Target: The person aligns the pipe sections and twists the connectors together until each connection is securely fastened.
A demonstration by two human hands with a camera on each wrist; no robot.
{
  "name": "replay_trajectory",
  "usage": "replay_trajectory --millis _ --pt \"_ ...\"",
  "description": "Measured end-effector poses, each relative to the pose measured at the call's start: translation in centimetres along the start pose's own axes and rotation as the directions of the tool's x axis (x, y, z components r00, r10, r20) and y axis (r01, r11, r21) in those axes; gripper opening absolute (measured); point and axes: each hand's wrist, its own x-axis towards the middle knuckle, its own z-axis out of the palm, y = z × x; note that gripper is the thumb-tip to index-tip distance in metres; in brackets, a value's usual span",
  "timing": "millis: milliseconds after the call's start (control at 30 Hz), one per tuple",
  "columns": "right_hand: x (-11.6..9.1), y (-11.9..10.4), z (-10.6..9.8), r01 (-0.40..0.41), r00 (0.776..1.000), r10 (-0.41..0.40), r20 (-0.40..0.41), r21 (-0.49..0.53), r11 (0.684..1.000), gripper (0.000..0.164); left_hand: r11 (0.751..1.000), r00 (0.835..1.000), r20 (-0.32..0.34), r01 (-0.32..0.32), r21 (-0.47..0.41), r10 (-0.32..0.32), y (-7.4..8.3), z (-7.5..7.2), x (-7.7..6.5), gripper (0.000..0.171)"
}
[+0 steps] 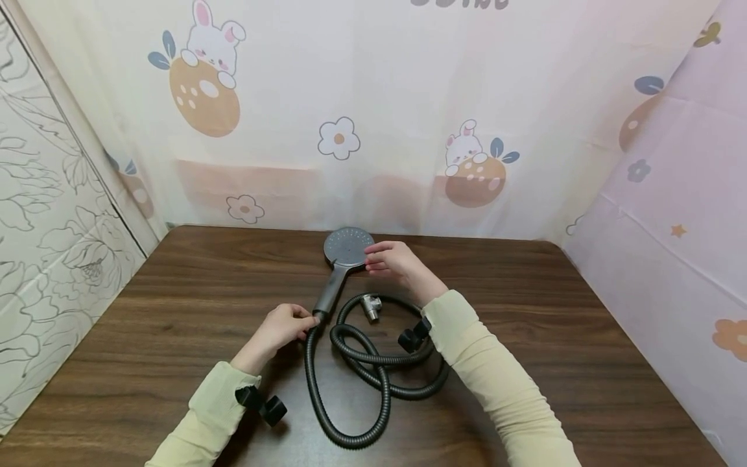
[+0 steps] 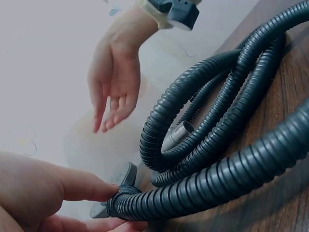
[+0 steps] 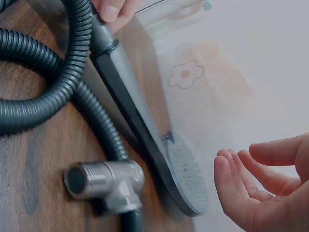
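A grey handheld shower head (image 1: 348,247) lies near the table's back edge with its round spray face up. My left hand (image 1: 284,326) pinches the bottom of its handle, where the black ribbed hose (image 1: 351,441) joins; the left wrist view shows the thumb (image 2: 91,185) on top of that joint. Beside the spray face hovers my right hand (image 1: 403,264), its fingers loosely bent and holding nothing. In the right wrist view a gap separates this hand (image 3: 265,188) from the shower head (image 3: 186,179). Inside the hose loops sits a silver T-shaped valve fitting (image 1: 371,307).
The hose lies in crossing loops on the dark wooden table (image 1: 175,363), below my right wrist. A printed curtain (image 1: 397,84) hangs directly behind the table's back edge. Black wrist cameras are strapped to both sleeves.
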Motion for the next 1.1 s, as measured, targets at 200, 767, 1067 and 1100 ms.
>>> replay_trajectory --millis 200,767,1067,1100 --pt "-1.1 -0.3 -1.9 0.069 0.997 -0.068 -0.022 0.027 0.997 0.032 0.998 0.998 -0.051 -0.039 0.046 0.041 0.3 -0.2 -0.2 0.02" --pt "-3.3 1.3 -5.1 0.09 0.987 -0.106 -0.117 -0.138 0.986 0.031 0.983 0.987 -0.075 -0.13 0.133 0.141 3.1 0.2 0.4 0.016" --pt "-4.1 2.4 -6.1 0.082 0.979 -0.127 -0.158 -0.262 0.962 0.03 0.968 0.978 -0.072 -0.183 0.17 0.198 4.3 1.4 1.3 0.013" --pt "-4.1 2.6 -6.2 0.083 0.979 -0.129 -0.157 -0.272 0.959 0.03 0.968 0.978 -0.063 -0.187 0.165 0.199 4.5 1.5 1.3 0.012"
